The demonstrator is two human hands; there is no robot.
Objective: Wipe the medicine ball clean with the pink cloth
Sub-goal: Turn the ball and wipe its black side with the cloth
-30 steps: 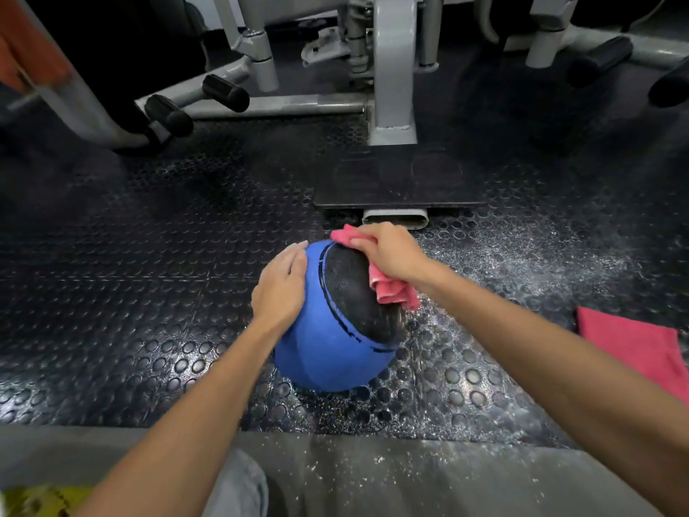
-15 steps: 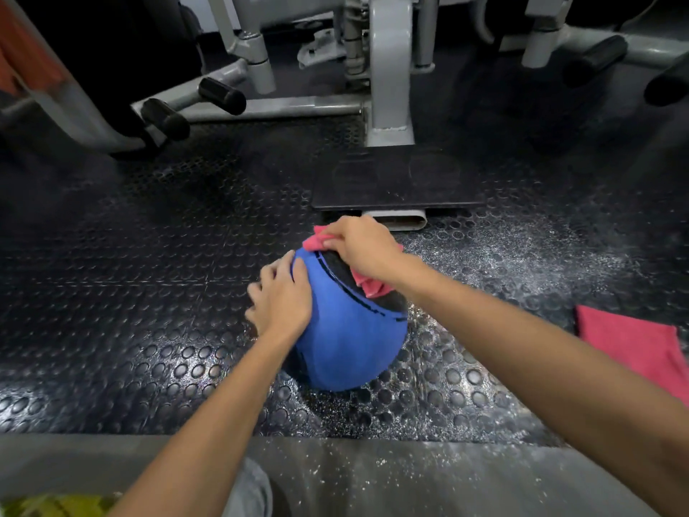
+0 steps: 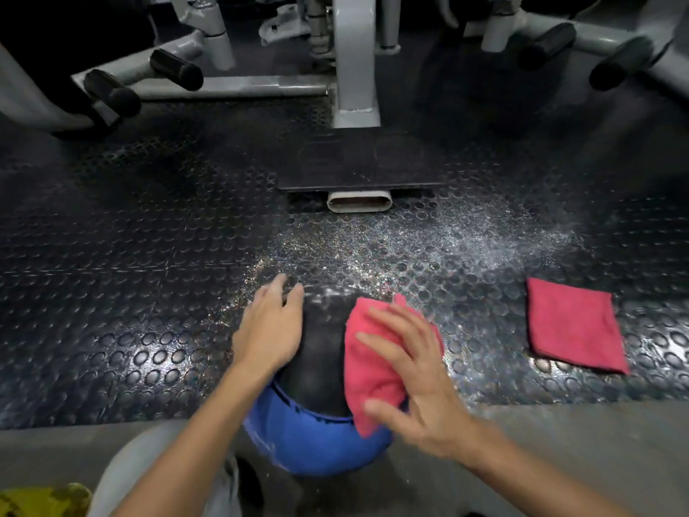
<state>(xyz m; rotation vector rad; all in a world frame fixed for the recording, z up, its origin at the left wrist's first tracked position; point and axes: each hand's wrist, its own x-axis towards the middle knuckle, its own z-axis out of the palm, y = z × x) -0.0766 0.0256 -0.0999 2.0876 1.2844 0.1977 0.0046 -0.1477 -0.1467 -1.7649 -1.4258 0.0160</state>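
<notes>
the medicine ball (image 3: 320,356) sits on the bumpy floor mat (image 3: 130,311), close in front of the person, black part up, blue part below. the pink cloth (image 3: 373,371) lies on its right side. the right hand (image 3: 414,378) presses it flat, fingers spread wide, not pinching. the left hand (image 3: 268,330) rests flat on the left side, fingers straight. to wipe well, i think the left hand should stop the ball rolling while the right rubs in long strokes, then turn it to reach the blue. a second cloth (image 3: 574,326) lies well apart on the right
</notes>
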